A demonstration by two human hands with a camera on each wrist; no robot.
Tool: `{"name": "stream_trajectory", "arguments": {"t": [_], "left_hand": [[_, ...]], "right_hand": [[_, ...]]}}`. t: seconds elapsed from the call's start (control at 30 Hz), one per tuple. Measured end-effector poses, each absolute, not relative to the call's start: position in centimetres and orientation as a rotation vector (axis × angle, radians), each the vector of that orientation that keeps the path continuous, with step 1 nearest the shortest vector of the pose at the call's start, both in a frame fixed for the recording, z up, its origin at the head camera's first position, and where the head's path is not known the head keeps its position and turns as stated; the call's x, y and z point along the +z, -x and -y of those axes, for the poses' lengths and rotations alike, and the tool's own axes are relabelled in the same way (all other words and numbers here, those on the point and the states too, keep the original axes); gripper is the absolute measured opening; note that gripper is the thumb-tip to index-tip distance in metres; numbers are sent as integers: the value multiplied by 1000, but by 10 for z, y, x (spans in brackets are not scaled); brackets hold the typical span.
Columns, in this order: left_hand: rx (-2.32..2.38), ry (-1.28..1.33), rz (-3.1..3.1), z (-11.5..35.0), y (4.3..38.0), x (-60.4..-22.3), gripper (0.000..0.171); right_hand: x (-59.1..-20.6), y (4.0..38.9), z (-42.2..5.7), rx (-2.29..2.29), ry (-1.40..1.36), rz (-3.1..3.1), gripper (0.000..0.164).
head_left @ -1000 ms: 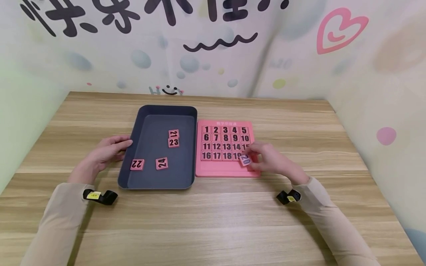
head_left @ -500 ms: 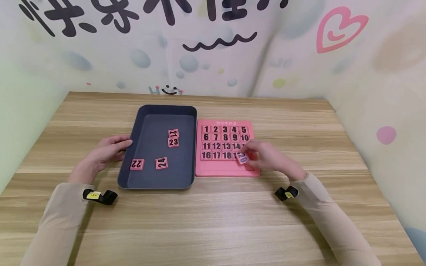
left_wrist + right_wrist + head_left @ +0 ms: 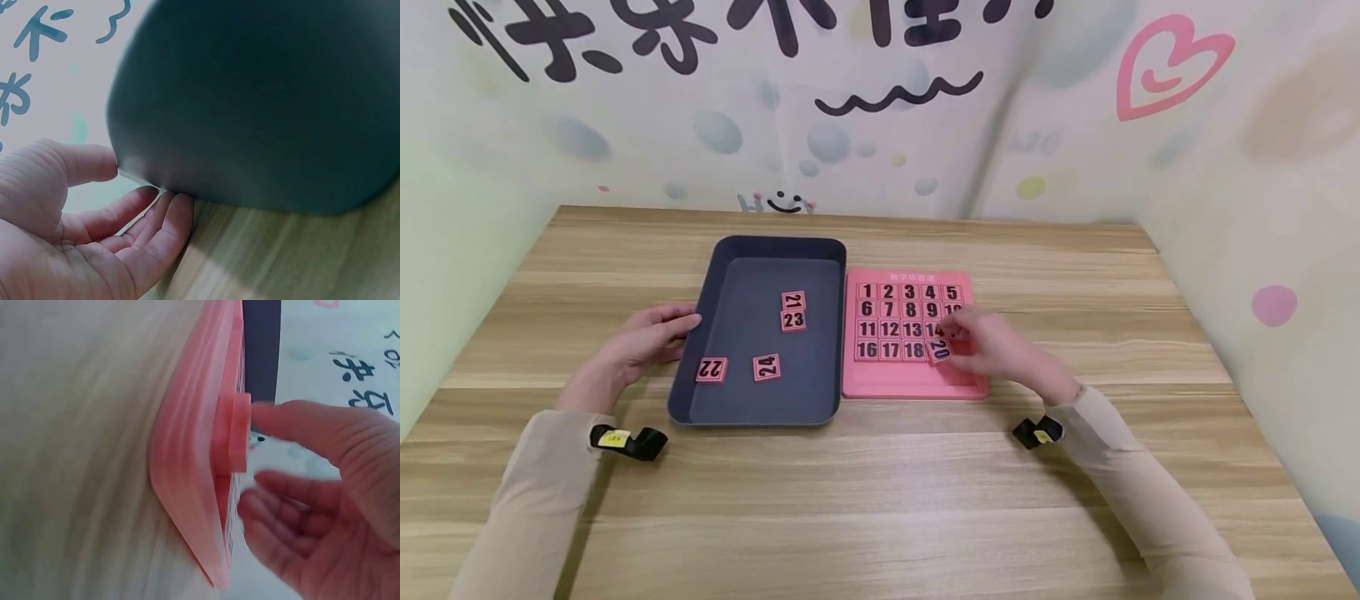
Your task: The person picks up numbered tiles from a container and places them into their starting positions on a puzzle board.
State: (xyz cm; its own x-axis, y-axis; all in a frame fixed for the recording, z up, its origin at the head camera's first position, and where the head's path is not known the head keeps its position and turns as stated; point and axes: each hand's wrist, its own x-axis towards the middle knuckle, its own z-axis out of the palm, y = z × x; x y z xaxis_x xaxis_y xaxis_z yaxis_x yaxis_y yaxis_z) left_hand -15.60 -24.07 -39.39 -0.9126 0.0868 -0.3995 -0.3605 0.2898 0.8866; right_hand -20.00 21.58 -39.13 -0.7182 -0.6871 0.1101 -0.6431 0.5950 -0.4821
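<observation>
In the head view a pink number puzzle board (image 3: 917, 387) bears tiles in rows. The 20 tile (image 3: 940, 350) lies turned, on top of the row's end where the 19 is covered. My right hand (image 3: 1003, 354) is beside it; in the right wrist view the thumb touches the raised tile's edge (image 3: 239, 432) while the other fingers (image 3: 275, 506) stand apart from it. My left hand (image 3: 640, 342) holds the left rim of a dark tray (image 3: 752, 408), thumb at the rim and fingers against the outer wall. Tiles 15 and 10 are partly hidden by my right hand.
Inside the tray lie the 21 tile (image 3: 793, 301), 23 tile (image 3: 793, 321), 22 tile (image 3: 711, 370) and 24 tile (image 3: 767, 367). The tray stands against the board's left side. A printed wall covering (image 3: 880, 167) rises behind the wooden table (image 3: 865, 508).
My right hand has moved a little left with the 20 tile, which has turned and now sits over the 19. Its fingers have loosened from the tile. The left hand stays at the tray.
</observation>
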Motion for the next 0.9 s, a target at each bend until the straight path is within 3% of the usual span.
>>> {"name": "stream_trajectory", "arguments": {"t": [0.13,0.3,0.9], "left_hand": [[1678,251,-2185,241,156,-394,65],[1681,246,-2176,241,155,-395,66],[1650,225,-2202,241,155,-394,66]], "right_hand": [[-390,194,-209,-794,895,-2807,35],[-389,190,-201,-659,777,-2885,36],[-386,188,-214,-716,864,-2835,24]]}}
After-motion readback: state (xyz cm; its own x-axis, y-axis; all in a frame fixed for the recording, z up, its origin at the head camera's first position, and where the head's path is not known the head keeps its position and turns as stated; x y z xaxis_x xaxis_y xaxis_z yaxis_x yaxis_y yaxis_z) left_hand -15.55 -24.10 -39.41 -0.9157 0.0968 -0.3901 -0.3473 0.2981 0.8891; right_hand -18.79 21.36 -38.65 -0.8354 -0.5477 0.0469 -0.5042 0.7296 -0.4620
